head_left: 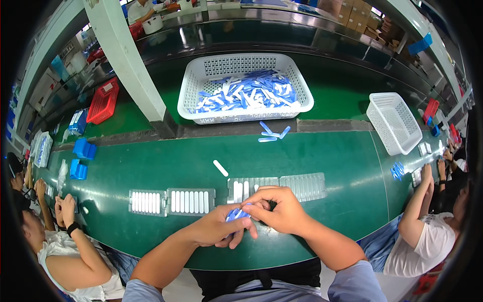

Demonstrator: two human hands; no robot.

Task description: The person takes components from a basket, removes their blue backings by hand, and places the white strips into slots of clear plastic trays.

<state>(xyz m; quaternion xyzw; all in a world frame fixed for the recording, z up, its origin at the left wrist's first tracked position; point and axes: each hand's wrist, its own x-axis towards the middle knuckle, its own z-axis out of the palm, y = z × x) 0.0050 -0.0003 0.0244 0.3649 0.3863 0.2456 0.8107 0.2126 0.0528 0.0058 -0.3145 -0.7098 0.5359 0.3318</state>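
My left hand (pixel 217 226) is closed around a bunch of slim blue-and-white pieces (pixel 237 215) with rounded ends. The fingertips of my right hand (pixel 282 209) are pinched together against the bunch; what lies between them is hidden. Just beyond my hands is a clear plastic slotted tray (pixel 303 187); white pieces sit in some slots of its left half, and the slots of its right half look bare. Left of it, a second clear tray (pixel 168 202) holds rows of white pieces in both halves. One loose white piece (pixel 220 168) lies beyond the trays.
A large white basket (pixel 246 117) with a heap of blue-and-white pieces stands beyond the bench edge, several loose pieces (pixel 269 133) before it. At right is another white basket (pixel 395 123). Blue blocks (pixel 84 149) and a post (pixel 128 60) stand left. Co-workers sit both sides.
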